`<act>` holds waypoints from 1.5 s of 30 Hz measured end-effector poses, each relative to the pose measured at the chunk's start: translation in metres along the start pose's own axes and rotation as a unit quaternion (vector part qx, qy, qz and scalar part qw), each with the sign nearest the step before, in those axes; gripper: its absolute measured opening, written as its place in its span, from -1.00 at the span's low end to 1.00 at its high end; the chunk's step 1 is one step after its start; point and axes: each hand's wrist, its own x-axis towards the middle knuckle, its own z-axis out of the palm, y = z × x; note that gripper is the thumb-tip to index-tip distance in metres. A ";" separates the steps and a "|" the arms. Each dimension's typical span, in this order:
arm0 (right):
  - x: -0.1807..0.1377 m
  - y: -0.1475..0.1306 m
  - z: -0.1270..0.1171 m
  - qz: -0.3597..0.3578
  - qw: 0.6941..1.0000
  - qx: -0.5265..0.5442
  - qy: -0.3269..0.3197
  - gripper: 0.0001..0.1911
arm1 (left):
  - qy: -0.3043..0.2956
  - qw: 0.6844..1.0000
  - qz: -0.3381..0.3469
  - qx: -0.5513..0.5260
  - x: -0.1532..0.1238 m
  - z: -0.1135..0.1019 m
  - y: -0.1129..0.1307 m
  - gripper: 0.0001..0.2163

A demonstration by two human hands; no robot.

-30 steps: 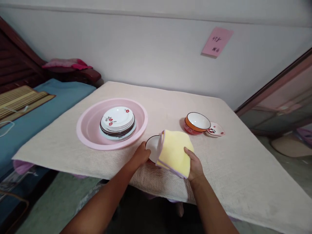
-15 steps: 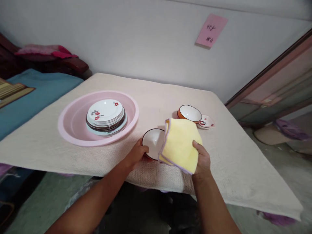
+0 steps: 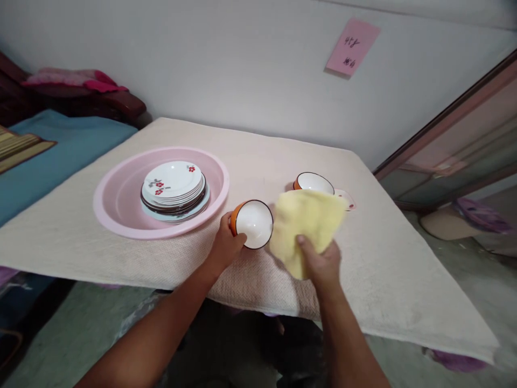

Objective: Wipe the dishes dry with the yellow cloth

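While left grip [image 3: 226, 247] clasps orange bowl [image 3: 254, 223], right grip [image 3: 322, 264] yellow cloth [image 3: 302, 215], pink note [image 3: 353, 48] begins "45"

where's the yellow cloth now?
Head view: the yellow cloth is right of centre, in the right hand, just right of the orange bowl that the left hand holds.

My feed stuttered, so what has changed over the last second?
The left hand has tipped the near bowl, so its orange side shows; the yellow cloth in the right hand no longer covers the bowl's right part and looks less neatly folded. Nothing was let go. The plate stack still sits in the pink basin.
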 end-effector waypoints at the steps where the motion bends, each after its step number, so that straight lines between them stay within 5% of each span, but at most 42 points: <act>1: -0.006 -0.001 0.008 -0.036 0.996 -0.065 -0.048 -0.62 | -0.003 1.000 0.000 -0.002 -0.001 0.002 0.001 -0.43; 6: -0.025 -0.010 0.043 -0.238 0.900 -0.290 -0.220 -0.67 | -0.025 0.998 0.060 0.002 -0.009 0.004 0.009 -0.58; 10: -0.032 -0.008 0.053 -0.261 0.853 -0.350 -0.285 -0.64 | -0.014 0.992 0.094 0.083 -0.016 -0.003 0.014 -0.59; 14: -0.031 0.002 0.056 -0.291 0.830 -0.384 -0.283 -0.66 | -0.021 0.979 0.106 0.171 -0.018 -0.013 0.018 -0.52; 19: -0.031 0.008 0.062 -0.312 0.838 -0.357 -0.270 -0.74 | -0.017 0.983 0.103 0.148 -0.018 -0.011 0.019 -0.55; 26: -0.047 0.009 0.073 -0.198 0.913 -0.296 -0.198 -0.82 | -0.010 0.997 0.078 -0.006 -0.026 0.012 0.010 -0.60; 32: -0.042 0.001 0.069 -0.307 0.840 -0.330 -0.304 -0.66 | -0.012 0.996 0.085 -0.006 -0.016 -0.005 0.020 -0.66; 37: -0.030 0.002 0.058 -0.322 0.794 -0.424 -0.293 -0.65 | -0.016 0.991 0.120 0.058 -0.009 -0.013 0.018 -0.63; 41: -0.028 -0.009 0.044 -0.281 0.820 -0.386 -0.316 -0.61 | -0.005 0.989 0.111 0.096 -0.011 -0.010 0.015 -0.61; 45: -0.026 -0.020 0.034 -0.225 0.879 -0.277 -0.315 -0.58 | -0.006 0.992 0.098 0.082 -0.015 -0.007 0.016 -0.65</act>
